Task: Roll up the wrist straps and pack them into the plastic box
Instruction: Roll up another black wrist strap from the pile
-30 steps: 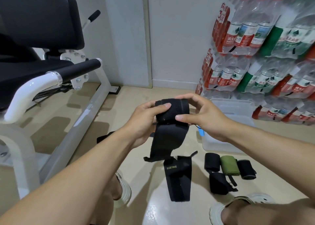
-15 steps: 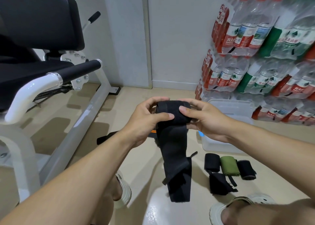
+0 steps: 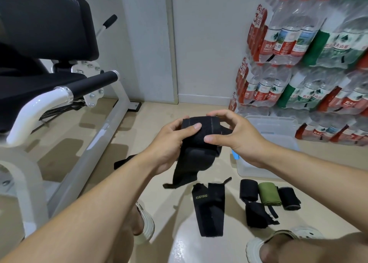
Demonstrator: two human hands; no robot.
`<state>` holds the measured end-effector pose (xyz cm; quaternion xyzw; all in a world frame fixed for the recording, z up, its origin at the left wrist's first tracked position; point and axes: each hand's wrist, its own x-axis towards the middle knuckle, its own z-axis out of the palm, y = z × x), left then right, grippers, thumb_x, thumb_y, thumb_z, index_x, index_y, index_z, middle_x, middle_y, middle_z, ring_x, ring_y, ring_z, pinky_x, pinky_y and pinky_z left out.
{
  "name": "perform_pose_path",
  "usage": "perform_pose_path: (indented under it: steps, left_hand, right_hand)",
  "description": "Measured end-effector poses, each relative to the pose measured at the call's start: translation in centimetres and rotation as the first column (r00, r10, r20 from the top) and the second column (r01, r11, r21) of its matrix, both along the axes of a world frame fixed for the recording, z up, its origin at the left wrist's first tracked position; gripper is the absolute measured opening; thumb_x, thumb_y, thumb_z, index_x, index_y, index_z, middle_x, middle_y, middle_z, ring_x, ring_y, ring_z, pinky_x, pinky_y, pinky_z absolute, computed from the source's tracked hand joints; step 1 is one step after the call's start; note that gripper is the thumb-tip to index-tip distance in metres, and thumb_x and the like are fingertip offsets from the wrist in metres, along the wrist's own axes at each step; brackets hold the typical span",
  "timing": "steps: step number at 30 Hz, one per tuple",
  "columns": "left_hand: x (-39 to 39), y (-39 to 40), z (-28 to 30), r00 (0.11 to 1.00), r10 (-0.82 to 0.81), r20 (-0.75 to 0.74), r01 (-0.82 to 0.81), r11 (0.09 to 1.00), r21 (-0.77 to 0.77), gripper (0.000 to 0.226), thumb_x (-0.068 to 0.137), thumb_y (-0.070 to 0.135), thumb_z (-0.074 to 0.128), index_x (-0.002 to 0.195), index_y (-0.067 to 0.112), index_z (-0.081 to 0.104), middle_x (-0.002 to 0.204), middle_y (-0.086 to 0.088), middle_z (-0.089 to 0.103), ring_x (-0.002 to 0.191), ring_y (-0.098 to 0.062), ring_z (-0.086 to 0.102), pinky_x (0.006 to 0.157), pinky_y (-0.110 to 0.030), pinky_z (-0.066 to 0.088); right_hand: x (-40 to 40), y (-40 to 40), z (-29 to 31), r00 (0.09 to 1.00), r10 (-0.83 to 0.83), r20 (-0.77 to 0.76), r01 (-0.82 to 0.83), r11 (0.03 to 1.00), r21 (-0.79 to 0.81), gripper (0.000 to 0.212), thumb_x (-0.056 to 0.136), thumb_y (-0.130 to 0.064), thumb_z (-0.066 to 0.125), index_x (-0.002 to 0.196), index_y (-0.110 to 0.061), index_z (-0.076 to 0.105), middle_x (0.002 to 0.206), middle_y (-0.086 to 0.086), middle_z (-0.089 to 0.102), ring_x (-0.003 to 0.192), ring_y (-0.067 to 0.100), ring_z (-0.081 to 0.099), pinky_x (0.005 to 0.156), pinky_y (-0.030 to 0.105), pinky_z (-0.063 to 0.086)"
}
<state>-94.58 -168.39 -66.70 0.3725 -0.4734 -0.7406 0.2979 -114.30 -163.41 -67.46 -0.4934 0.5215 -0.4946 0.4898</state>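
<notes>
Both hands hold a black wrist strap in the air above the floor. My left hand grips its left end, thumb across the front. My right hand pinches the right end, fingers over the top. The strap's loose tail hangs in a loop below the roll. A flat black strap marked XUEYING lies on the floor beneath. To its right lie a rolled black strap, a rolled green strap and another rolled black strap. The clear plastic box stands open on the floor behind my right hand.
A loose black strap lies in front of the rolls, and another black piece shows behind my left forearm. A white gym machine fills the left side. Stacked packs of water bottles line the right wall. My sandalled feet are at the bottom.
The hanging tail has been drawn up into a shorter loop under the roll, uncovering the XUEYING strap on the floor. My right hand's fingers have shifted over the top of the roll.
</notes>
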Motion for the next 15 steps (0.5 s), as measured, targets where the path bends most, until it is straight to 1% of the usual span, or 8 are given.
perform_pose_path:
  steps: [5,7,8,9,10,12,13,15]
  left_hand:
    - [0.0,-0.3,-0.3,0.998,0.059,-0.005,-0.059,0.998,0.0,0.043,0.09,0.012,0.074,0.131,0.018,0.062,0.126,-0.007,0.071,0.097,-0.023,0.075,0.08,-0.046,0.061]
    - [-0.1,-0.4,-0.3,0.997,0.075,0.012,-0.075,0.997,-0.026,0.053,0.088,0.014,0.078,0.136,0.026,0.059,0.132,0.003,0.069,0.101,-0.022,0.075,0.084,-0.051,0.06]
    - [-0.2,-0.4,-0.2,0.997,0.078,0.022,-0.077,0.996,-0.042,0.057,0.087,0.014,0.079,0.138,0.029,0.058,0.134,0.007,0.067,0.104,-0.023,0.075,0.088,-0.055,0.059]
    - [-0.2,-0.4,-0.2,0.996,0.08,0.027,-0.078,0.995,-0.055,0.059,0.087,0.013,0.079,0.14,0.03,0.057,0.135,0.009,0.066,0.107,-0.023,0.074,0.091,-0.059,0.057]
    - [-0.2,-0.4,-0.1,0.996,0.082,0.026,-0.08,0.995,-0.064,0.061,0.087,0.011,0.079,0.141,0.03,0.056,0.136,0.01,0.065,0.109,-0.024,0.073,0.094,-0.06,0.056]
    - [-0.2,-0.4,-0.2,0.996,0.079,0.028,-0.077,0.994,-0.072,0.064,0.087,0.008,0.078,0.143,0.028,0.054,0.137,0.012,0.063,0.111,-0.024,0.073,0.095,-0.061,0.055]
    - [-0.2,-0.4,-0.2,0.997,0.073,0.035,-0.071,0.995,-0.071,0.066,0.087,0.007,0.078,0.145,0.027,0.053,0.138,0.013,0.062,0.111,-0.023,0.073,0.096,-0.06,0.055]
    - [-0.1,-0.3,-0.3,0.997,0.067,0.048,-0.064,0.996,-0.06,0.068,0.087,0.005,0.077,0.146,0.026,0.051,0.136,0.011,0.064,0.109,-0.021,0.073,0.096,-0.056,0.056]
  right_hand:
    - [-0.4,0.0,0.2,0.997,0.074,-0.01,-0.074,0.995,0.062,0.081,0.061,-0.023,0.09,0.136,-0.029,0.06,0.136,-0.002,0.063,0.112,0.009,0.07,0.083,0.029,0.061]
    - [-0.7,-0.2,0.0,0.992,0.102,0.08,-0.111,0.987,0.118,0.072,0.067,-0.018,0.092,0.133,-0.024,0.062,0.138,0.012,0.063,0.12,0.031,0.067,0.096,0.051,0.058]
    - [-0.9,-0.4,-0.3,0.984,0.135,0.113,-0.149,0.98,0.132,0.066,0.071,-0.019,0.092,0.131,-0.02,0.064,0.136,0.021,0.062,0.125,0.049,0.058,0.103,0.066,0.048]
    - [-1.1,-0.4,-0.4,0.979,0.16,0.129,-0.179,0.973,0.149,0.062,0.074,-0.022,0.091,0.13,-0.018,0.065,0.135,0.027,0.06,0.128,0.06,0.046,0.106,0.075,0.038]
    - [-1.1,-0.5,-0.4,0.977,0.168,0.133,-0.189,0.968,0.167,0.06,0.076,-0.024,0.089,0.131,-0.016,0.065,0.132,0.026,0.062,0.128,0.061,0.045,0.105,0.073,0.041]
    - [-1.0,-0.3,-0.2,0.976,0.165,0.145,-0.19,0.965,0.181,0.06,0.077,-0.019,0.082,0.133,-0.012,0.062,0.125,0.013,0.072,0.121,0.04,0.065,0.094,0.047,0.058]
    - [-0.9,-0.2,-0.1,0.975,0.16,0.152,-0.186,0.967,0.176,0.06,0.077,-0.016,0.08,0.133,-0.011,0.061,0.123,0.009,0.073,0.116,0.031,0.07,0.09,0.039,0.059]
    - [-0.7,0.0,-0.2,0.979,0.143,0.146,-0.165,0.975,0.151,0.058,0.077,-0.01,0.08,0.132,-0.01,0.061,0.121,0.008,0.074,0.112,0.025,0.072,0.086,0.034,0.06]
